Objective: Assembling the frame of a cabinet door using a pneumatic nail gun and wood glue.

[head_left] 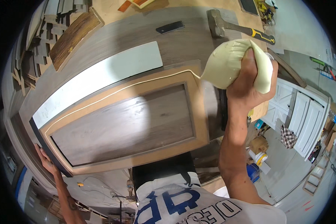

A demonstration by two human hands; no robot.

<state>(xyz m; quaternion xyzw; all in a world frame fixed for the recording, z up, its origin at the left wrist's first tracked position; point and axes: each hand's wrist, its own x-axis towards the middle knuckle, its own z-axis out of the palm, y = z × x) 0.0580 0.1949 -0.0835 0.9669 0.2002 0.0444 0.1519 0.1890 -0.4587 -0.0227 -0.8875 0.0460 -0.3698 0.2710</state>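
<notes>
Pale bag (222, 63) sits in right hand (246, 86), tip (203, 76) perhaps touching frame (201, 125).

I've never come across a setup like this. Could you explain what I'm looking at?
There's no machine here: a person works with bare hands, seen from a downward-looking fisheye camera on their head, so straight edges bend.

The right hand grips a pale yellow piping bag. From its tip, a thin cream bead runs along the tan frame of a panel. The left hand, holding nothing visible, is beside the dark strip at the panel's left end.

Beyond lie a white board, a small dark plate and a hammer.
</notes>
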